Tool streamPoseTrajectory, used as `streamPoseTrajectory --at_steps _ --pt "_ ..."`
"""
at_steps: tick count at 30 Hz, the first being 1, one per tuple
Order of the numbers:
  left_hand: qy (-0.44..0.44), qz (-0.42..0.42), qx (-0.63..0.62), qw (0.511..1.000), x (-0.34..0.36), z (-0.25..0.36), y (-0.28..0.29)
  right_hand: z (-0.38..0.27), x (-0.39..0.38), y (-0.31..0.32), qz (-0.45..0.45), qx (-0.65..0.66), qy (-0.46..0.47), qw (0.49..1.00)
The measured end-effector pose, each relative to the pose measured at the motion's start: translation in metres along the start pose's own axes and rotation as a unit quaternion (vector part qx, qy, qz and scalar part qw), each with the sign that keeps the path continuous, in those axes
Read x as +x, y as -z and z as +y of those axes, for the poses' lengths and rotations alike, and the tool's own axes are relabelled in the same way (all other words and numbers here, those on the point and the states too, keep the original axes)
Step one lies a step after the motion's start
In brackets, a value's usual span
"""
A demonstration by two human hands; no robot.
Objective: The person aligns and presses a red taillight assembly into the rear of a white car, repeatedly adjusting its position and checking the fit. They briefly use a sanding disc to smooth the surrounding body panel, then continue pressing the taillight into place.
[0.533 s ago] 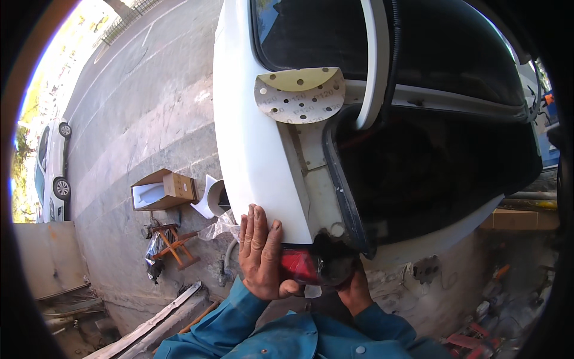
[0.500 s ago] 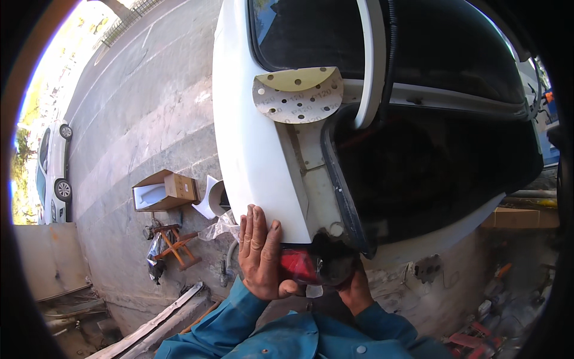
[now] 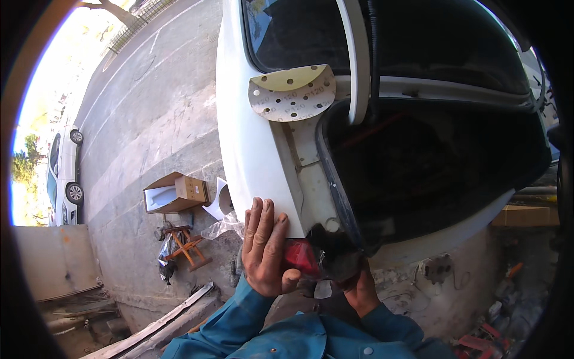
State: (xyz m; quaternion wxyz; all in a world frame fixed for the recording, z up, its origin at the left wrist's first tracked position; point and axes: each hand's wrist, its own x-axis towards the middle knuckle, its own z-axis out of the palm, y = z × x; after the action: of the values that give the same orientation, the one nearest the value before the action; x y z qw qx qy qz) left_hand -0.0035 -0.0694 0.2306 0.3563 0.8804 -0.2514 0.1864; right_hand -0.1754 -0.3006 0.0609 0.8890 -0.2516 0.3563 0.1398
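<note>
A red tail light [image 3: 301,258] with a dark inner end sits at the rear corner of a white car [image 3: 254,155]. My left hand [image 3: 263,254] lies flat along the lamp's outer side and the car's corner, fingers stretched upward and thumb apart. At the lamp's dark inner end is my right hand [image 3: 360,293], curled round its lower edge, with the fingertips partly hidden. A folded, perforated sanding disc [image 3: 292,100], yellowish on one face and pale on the other, rests on the body beside the open trunk [image 3: 418,173].
An open cardboard box [image 3: 192,190], crumpled clear plastic [image 3: 224,228] and a small wooden folding stool [image 3: 188,248] are on the ground to the left. A long bumper-like strip [image 3: 164,320] lies at lower left. Mixed clutter [image 3: 490,335] is at lower right; a white car [image 3: 64,173] stands far left.
The view has shifted slightly, so most surroundings appear farther right. Both hands remain at the tail light, which sits a little higher in the picture, closer against the body's edge.
</note>
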Motion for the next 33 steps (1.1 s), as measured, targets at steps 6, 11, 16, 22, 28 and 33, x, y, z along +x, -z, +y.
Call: streamPoseTrajectory --at_steps 6,11,16,22,28,33 --pt "-0.012 0.002 0.002 1.000 0.001 -0.005 0.003 -0.004 -0.006 -0.018 0.017 -0.005 -0.058 0.998" --pt "-0.009 0.023 0.002 1.000 0.000 -0.006 0.000 -0.001 0.008 -0.004 0.029 -0.019 -0.029 0.999" --pt "-0.001 0.016 -0.010 1.000 -0.002 -0.010 0.000 -0.014 0.003 -0.015 0.023 -0.057 -0.048 0.997" --pt "0.008 0.016 -0.003 1.000 0.004 -0.007 0.002 -0.012 0.007 -0.008 0.037 -0.051 -0.048 0.997" --pt "0.015 0.020 -0.007 1.000 0.005 -0.007 0.004 -0.013 0.002 -0.013 0.050 -0.046 -0.060 0.996" --pt "0.025 0.029 -0.014 0.999 0.007 -0.007 0.004 -0.021 0.003 -0.018 0.044 -0.051 -0.089 0.994"
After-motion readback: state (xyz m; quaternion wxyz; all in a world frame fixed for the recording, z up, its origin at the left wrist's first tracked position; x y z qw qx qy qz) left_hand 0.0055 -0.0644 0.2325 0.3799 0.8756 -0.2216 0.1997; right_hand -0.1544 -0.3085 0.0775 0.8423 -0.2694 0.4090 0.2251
